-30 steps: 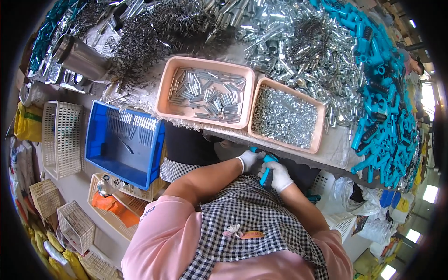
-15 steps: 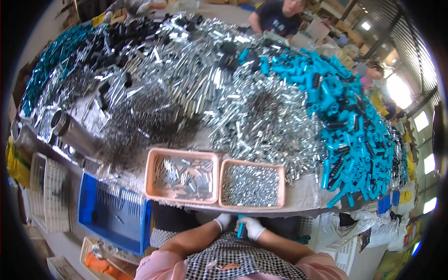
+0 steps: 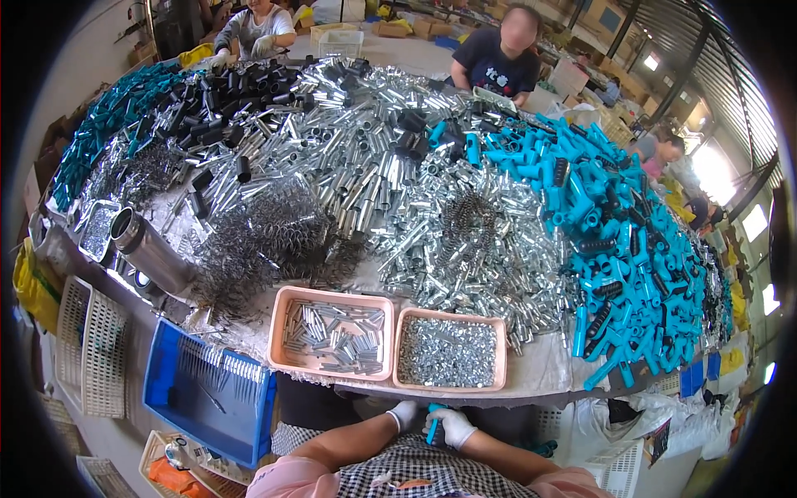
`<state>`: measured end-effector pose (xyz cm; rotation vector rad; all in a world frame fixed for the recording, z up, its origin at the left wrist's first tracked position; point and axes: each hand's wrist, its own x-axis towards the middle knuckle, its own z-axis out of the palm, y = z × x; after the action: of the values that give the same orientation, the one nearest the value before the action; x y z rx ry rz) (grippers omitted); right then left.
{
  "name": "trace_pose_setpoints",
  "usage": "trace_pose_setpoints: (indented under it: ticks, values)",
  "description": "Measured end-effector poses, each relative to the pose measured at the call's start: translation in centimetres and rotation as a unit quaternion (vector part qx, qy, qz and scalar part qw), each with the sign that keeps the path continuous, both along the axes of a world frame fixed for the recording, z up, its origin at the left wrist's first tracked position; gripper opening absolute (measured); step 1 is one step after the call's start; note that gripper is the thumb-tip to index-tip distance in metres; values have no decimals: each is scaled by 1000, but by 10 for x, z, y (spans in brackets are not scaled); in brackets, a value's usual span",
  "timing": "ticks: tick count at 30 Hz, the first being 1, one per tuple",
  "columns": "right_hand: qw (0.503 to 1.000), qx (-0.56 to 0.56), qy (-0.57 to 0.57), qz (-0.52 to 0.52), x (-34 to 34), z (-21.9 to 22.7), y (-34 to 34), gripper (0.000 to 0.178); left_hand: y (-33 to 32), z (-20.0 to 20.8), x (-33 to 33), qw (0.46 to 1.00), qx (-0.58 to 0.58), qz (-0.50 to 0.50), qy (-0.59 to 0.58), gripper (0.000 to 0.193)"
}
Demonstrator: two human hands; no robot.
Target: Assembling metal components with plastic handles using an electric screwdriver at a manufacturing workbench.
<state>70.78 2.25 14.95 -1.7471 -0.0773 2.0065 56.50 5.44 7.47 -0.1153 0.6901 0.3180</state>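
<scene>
At my lap, below the table's front edge, my right hand (image 3: 455,428) in a white glove is closed around a teal plastic handle (image 3: 434,427). My left hand (image 3: 404,414), gloved too, is just left of it, its fingers hidden. Nearest to the hands on the table are two pink trays: the left tray (image 3: 330,373) holds short metal pins (image 3: 334,336), and the right tray (image 3: 452,387) is full of tiny metal pieces (image 3: 448,350). A large heap of teal handles (image 3: 614,241) covers the table's right side.
Metal tubes (image 3: 365,178) and tangled springs (image 3: 266,228) pile across the table (image 3: 544,357). A steel flask (image 3: 149,249) leans at left. Beside me are a blue bin (image 3: 162,378) and a white basket (image 3: 104,357). Co-workers sit beyond the table, one person (image 3: 498,62) opposite.
The view has tilted upward, so the table sits lower and more of the two people across it shows. My hands remain at my lap, the right one with the teal handle.
</scene>
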Motion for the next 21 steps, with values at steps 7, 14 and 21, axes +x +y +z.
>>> trace_pose_setpoints:
  ticks: [7,14,21]
  values:
    - [1000,5,24,-7,0,-3,-1,19,0,-5,2,1000,18,-22,-5,49]
    - [938,237,-165,193,-39,-62,22,33,5,-23,0,978,9,168,125,46]
    - [913,314,-84,245,-64,-38,62,31,22,11,-45,815,344,-321,337,34]
